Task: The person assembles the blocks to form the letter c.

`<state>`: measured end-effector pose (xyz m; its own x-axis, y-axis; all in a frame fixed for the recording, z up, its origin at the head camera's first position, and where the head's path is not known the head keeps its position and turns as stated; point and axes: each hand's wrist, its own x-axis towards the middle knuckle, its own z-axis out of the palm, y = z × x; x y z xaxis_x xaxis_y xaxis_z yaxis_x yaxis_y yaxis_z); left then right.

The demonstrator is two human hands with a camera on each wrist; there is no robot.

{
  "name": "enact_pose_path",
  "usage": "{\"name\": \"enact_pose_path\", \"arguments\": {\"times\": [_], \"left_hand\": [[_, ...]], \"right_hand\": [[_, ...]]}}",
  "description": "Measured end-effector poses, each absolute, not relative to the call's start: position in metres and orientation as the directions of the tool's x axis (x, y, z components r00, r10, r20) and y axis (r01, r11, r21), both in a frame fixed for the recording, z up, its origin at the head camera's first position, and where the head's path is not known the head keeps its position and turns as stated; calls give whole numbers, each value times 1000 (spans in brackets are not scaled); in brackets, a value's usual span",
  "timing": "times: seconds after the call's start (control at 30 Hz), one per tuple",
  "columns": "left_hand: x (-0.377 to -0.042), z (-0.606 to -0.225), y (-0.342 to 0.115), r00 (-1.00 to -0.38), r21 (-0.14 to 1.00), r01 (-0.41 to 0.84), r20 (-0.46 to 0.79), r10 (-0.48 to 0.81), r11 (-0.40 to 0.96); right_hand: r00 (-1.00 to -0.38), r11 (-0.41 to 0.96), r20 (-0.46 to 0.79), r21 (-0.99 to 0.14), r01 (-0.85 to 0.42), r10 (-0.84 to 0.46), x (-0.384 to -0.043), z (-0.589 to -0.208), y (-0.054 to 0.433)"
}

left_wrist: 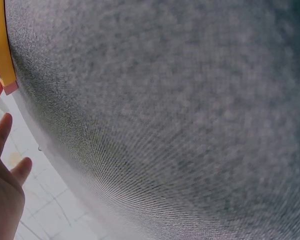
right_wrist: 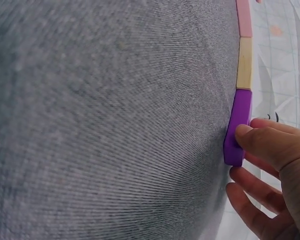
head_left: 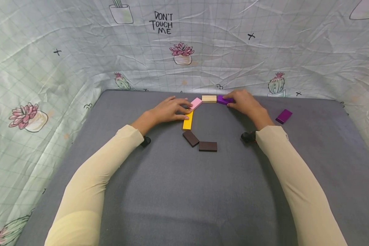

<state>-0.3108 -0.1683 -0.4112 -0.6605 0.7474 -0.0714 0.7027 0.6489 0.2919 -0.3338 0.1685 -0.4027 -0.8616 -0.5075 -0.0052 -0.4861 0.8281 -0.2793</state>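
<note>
My right hand (head_left: 246, 102) pinches a purple block (right_wrist: 238, 117) between thumb and fingers, the thumb on its near face. That block's left end meets a pale wooden block (head_left: 209, 99) with visible grain. My left hand (head_left: 169, 110) lies over the yellow block (head_left: 187, 123), its fingertips touching the block's upper part while the other fingers spread loosely. A pink block (head_left: 196, 103) slants between the yellow and wooden ones. Below the yellow block come a tilted dark brown block (head_left: 191, 138) and a second dark brown block (head_left: 207, 146) lying level, forming a curved row.
Apart from the row, a loose magenta-purple block (head_left: 284, 116) lies right of my right forearm. Grey cloth (head_left: 196, 191) covers the table. A pale curtain printed with cacti (head_left: 203, 68) rises behind the table's far edge and along the sides.
</note>
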Motion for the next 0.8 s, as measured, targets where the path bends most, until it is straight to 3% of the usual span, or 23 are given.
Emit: {"name": "enact_pose_path", "arguments": {"times": [0.6,0.8], "left_hand": [[-310,-410,-169,-671,288,691,-85,736,663],[-310,-410,-169,-676,285,684,-100,731,671]], "right_hand": [[-825,780,66,-288,-555,-562,-330,-402,174],[-871,825,-1,-323,-464,-491,-324,-387,199]]}}
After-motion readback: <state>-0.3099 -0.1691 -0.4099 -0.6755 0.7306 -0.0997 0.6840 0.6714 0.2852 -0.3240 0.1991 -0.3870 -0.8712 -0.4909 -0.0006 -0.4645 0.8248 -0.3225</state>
